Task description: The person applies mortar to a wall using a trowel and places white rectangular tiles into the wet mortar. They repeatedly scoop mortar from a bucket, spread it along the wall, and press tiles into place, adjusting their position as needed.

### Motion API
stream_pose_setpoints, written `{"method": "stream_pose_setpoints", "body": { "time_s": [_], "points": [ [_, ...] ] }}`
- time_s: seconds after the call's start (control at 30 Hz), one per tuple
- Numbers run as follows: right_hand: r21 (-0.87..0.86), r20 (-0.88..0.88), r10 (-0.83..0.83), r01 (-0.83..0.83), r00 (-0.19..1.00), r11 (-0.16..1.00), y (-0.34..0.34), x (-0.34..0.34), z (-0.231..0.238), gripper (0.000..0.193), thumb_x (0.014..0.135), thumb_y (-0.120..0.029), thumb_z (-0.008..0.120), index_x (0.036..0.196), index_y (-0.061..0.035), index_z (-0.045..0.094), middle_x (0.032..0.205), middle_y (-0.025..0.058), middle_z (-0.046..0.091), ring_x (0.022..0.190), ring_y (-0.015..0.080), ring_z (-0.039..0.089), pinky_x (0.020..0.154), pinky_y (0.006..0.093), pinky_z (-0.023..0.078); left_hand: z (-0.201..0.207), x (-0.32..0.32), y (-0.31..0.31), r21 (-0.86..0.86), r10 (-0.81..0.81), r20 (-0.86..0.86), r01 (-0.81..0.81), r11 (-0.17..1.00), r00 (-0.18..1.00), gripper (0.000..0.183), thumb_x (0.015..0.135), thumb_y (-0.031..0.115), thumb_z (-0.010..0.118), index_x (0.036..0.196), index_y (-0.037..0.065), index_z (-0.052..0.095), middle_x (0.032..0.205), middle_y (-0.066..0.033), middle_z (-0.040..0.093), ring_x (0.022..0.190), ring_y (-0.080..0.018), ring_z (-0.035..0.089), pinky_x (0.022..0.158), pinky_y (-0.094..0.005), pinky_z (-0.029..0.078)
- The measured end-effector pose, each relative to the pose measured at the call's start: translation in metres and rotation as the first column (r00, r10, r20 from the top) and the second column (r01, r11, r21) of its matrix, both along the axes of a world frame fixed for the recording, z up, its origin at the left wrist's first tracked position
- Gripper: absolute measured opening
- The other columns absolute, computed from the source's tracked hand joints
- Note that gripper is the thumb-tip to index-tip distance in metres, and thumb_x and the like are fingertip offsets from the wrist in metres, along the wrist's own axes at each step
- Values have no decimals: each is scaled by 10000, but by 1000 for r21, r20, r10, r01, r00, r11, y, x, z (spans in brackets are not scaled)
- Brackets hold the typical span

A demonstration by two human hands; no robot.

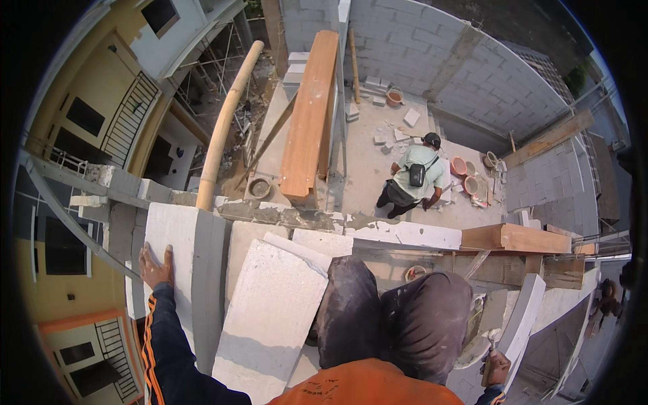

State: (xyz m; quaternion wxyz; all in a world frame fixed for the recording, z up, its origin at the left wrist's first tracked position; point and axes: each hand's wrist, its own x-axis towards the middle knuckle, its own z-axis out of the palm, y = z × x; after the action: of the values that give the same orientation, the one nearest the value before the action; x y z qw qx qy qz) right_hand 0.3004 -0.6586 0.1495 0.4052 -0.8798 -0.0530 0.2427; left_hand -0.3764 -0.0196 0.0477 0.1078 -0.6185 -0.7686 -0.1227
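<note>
My left hand (156, 266) lies with its fingers apart against a large white wall block (170, 233) standing at the left on the wall. Between that block and my knees another white block (270, 297) lies tilted, its lower part grey and damp-looking, with more pale blocks under and behind it. At the lower right my right hand (498, 369) is closed round the handle of a trowel (495, 310), its grey blade pointing away from me. Beside the trowel is a pale rounded rim (474, 352), partly hidden by my knee.
A bamboo pole (229, 128) and a brown boxed timber form (309, 121) rise beyond the wall top (405, 234). Well below, a person (415, 177) bends near buckets (459, 167) and loose blocks. Another timber (516, 237) lies at the right; the wall drops off on both sides.
</note>
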Motion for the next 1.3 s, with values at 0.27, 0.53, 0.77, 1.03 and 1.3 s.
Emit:
{"method": "stream_pose_setpoints", "body": {
  "time_s": [0.27,0.53,0.77,1.03,1.3],
  "points": [
    [83,38,752,-752,658,654,310,24,32,414,927,-406,655,932,8,666,724,19,600,577,93,526,530,255,434,-1,2,-1,-32,40,54,-38,999,998,826,789,617,708,1434,147,497,1465,-187,479,1387,-346,406,1146,-496,300],
    [369,-101,980,-908,173,198,595,-127,-30,410,932,-201,577,1266,33,619,922,50,648,741,80,570,658,265,489,0,2,-1,-39,38,72,-35,999,997,826,790,604,712,1446,157,480,1470,-175,465,1390,-351,397,1148,-515,294],
    [-39,207,978,-999,21,30,733,-287,-175,374,819,-198,620,1166,-86,702,921,242,710,857,350,688,819,418,540,2,6,0,-62,71,65,-67,996,995,823,774,580,735,1431,148,490,1453,-167,475,1381,-354,405,1134,-535,312],
    [-437,175,951,-886,-254,-156,767,-365,-287,246,809,-95,624,1032,-48,717,1154,224,651,1064,396,657,915,475,543,4,8,0,-55,60,88,-55,997,994,826,758,560,755,1428,153,492,1450,-172,475,1378,-355,412,1129,-547,309],
    [-368,103,988,-927,-113,-68,785,-373,-301,300,796,-155,638,1059,-39,725,1067,227,699,1023,383,679,886,463,550,2,6,-1,-56,54,51,-51,997,997,821,783,579,718,1447,161,475,1459,-164,477,1382,-357,414,1144,-548,304]
  ]
}}
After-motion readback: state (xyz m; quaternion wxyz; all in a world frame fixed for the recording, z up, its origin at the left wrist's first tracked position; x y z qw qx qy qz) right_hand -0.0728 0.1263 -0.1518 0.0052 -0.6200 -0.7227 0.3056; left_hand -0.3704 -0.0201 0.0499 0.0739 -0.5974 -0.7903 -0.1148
